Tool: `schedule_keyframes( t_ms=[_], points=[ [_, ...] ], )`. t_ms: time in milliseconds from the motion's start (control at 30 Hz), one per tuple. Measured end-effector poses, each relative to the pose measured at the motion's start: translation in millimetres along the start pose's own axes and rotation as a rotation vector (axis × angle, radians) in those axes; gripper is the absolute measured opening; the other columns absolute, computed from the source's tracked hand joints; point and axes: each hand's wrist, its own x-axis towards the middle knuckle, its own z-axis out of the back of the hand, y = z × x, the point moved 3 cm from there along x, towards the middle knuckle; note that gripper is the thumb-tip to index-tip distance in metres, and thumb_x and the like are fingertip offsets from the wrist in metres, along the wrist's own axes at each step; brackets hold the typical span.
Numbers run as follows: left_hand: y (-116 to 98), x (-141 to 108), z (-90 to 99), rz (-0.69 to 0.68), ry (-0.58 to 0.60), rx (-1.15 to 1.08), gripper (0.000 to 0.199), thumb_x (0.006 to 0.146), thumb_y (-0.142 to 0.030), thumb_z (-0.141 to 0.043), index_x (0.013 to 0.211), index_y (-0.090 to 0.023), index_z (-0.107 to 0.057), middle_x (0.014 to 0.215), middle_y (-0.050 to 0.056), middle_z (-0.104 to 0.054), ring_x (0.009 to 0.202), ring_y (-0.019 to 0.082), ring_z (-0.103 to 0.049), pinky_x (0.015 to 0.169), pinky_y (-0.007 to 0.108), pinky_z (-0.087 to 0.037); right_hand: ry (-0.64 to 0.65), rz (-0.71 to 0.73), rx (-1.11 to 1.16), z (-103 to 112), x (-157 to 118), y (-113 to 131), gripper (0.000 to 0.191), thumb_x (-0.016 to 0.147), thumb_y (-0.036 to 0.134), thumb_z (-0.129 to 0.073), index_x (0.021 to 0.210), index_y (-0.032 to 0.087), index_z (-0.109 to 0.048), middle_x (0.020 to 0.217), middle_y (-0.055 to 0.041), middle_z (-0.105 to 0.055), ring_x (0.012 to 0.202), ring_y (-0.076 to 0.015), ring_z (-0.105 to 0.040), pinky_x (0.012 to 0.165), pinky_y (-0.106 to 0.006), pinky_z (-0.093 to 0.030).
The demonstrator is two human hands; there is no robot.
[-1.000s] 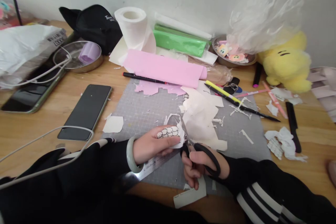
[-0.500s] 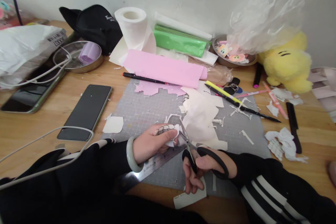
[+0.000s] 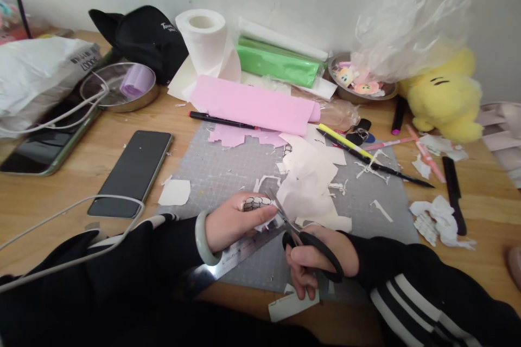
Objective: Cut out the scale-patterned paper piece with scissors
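Pinched in my left hand (image 3: 234, 220) is a small piece of white paper (image 3: 258, 203) with a black scalloped pattern drawn on it. My right hand (image 3: 319, 255) has its thumb and fingers through the handles of a pair of black-handled scissors (image 3: 288, 223). The blades point up and left, right beside the paper and my left fingertips. A metal ruler (image 3: 240, 256) lies beneath my left hand on the grey cutting mat (image 3: 228, 173). Several cream paper scraps (image 3: 311, 173) are heaped just beyond the blades.
A dark phone (image 3: 132, 173) with a white cable (image 3: 77, 203) in front sits at left. Pink paper (image 3: 252, 103), a paper roll (image 3: 203, 43) and green packets (image 3: 277, 62) line the back. At right are pens (image 3: 345, 142), a black knife-like tool (image 3: 453, 195) and a yellow plush (image 3: 443, 97).
The scissors have turned slightly, their blades closer together and tips further up and left. A small cut scrap now shows near my right fingers. My left hand has barely moved.
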Motion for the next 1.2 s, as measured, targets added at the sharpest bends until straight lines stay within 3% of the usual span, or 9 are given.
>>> schedule_keyframes(
  t_ms=[167, 300, 400, 467, 600, 667, 833, 1000, 1200],
  points=[
    [0, 0, -0.4, 0.004, 0.000, -0.055, 0.037, 0.072, -0.046, -0.063, 0.062, -0.014, -0.048, 0.050, -0.006, -0.039, 0.043, 0.005, -0.030, 0.039, 0.018, -0.023, 0.020, 0.069, -0.099, 4, 3, -4, 0.055, 0.080, 0.054, -0.050, 0.048, 0.010, -0.047, 0.042, 0.0002, -0.045, 0.042, -0.0078, -0.052, 0.036, -0.016, -0.039],
    [0, -1, 0.8, 0.012, -0.096, -0.103, 0.036, 0.066, -0.040, -0.071, 0.090, -0.017, -0.055, 0.065, -0.004, -0.049, 0.047, 0.005, -0.037, 0.041, 0.016, -0.030, 0.035, 0.044, -0.049, 4, 2, -4, 0.052, 0.080, 0.052, -0.052, 0.050, 0.010, -0.048, 0.042, 0.0008, -0.045, 0.043, -0.0086, -0.053, 0.037, -0.016, -0.042],
    [0, -1, 1.9, -0.011, -0.133, -0.098, 0.037, 0.067, -0.036, -0.071, 0.098, -0.020, -0.057, 0.075, -0.002, -0.054, 0.049, 0.005, -0.041, 0.042, 0.016, -0.032, 0.020, 0.020, 0.034, 3, 2, -2, 0.046, 0.077, 0.050, -0.056, 0.055, 0.012, -0.045, 0.041, 0.0026, -0.044, 0.045, -0.0100, -0.055, 0.038, -0.017, -0.044],
    [-2, -1, 3.3, -0.074, -0.162, -0.067, 0.035, 0.069, -0.031, -0.070, 0.101, -0.022, -0.059, 0.084, 0.000, -0.058, 0.056, 0.007, -0.048, 0.047, 0.017, -0.036, 0.023, 0.037, 0.059, 2, 1, -1, 0.045, 0.076, 0.049, -0.057, 0.055, 0.013, -0.043, 0.040, 0.0029, -0.043, 0.045, -0.0102, -0.054, 0.037, -0.017, -0.044],
    [-11, -4, 4.6, -0.309, -0.213, 0.032, 0.037, 0.071, -0.021, -0.069, 0.106, -0.022, -0.060, 0.104, 0.004, -0.061, 0.088, 0.015, -0.056, 0.072, 0.022, -0.044, 0.034, 0.061, 0.048, 2, 1, 1, 0.046, 0.076, 0.049, -0.057, 0.052, 0.012, -0.043, 0.040, 0.0018, -0.044, 0.044, -0.0091, -0.053, 0.037, -0.016, -0.043],
    [-13, -5, 3.5, -0.343, -0.197, 0.045, 0.031, 0.072, -0.020, -0.067, 0.102, -0.020, -0.061, 0.096, 0.004, -0.063, 0.086, 0.015, -0.056, 0.074, 0.024, -0.044, 0.038, 0.053, 0.042, 2, 1, 0, 0.047, 0.076, 0.049, -0.057, 0.051, 0.012, -0.044, 0.040, 0.0018, -0.044, 0.044, -0.0091, -0.053, 0.037, -0.016, -0.043],
    [-13, -3, 1.8, -0.243, -0.152, 0.006, 0.012, 0.071, -0.024, -0.067, 0.079, -0.015, -0.062, 0.072, 0.000, -0.060, 0.063, 0.010, -0.052, 0.056, 0.020, -0.038, 0.047, 0.054, 0.076, 2, 2, -1, 0.044, 0.074, 0.049, -0.059, 0.056, 0.013, -0.042, 0.038, 0.0036, -0.042, 0.044, -0.0099, -0.053, 0.036, -0.016, -0.042],
    [-10, 1, 1.1, -0.111, -0.083, -0.130, 0.022, 0.067, -0.031, -0.071, 0.070, -0.014, -0.059, 0.046, -0.008, -0.043, 0.040, 0.004, -0.030, 0.040, 0.019, -0.023, 0.060, 0.048, 0.091, 3, 3, -4, 0.047, 0.073, 0.054, -0.059, 0.057, 0.014, -0.042, 0.037, 0.0039, -0.042, 0.043, -0.0098, -0.052, 0.035, -0.017, -0.041],
    [-7, 2, -0.8, -0.067, -0.072, -0.157, 0.029, 0.063, -0.035, -0.074, 0.061, -0.013, -0.055, 0.039, -0.009, -0.038, 0.035, 0.003, -0.027, 0.037, 0.020, -0.017, 0.102, 0.083, 0.061, 3, 3, -6, 0.051, 0.074, 0.060, -0.054, 0.058, 0.014, -0.042, 0.038, 0.0029, -0.042, 0.044, -0.0104, -0.052, 0.037, -0.018, -0.040]
  ],
)
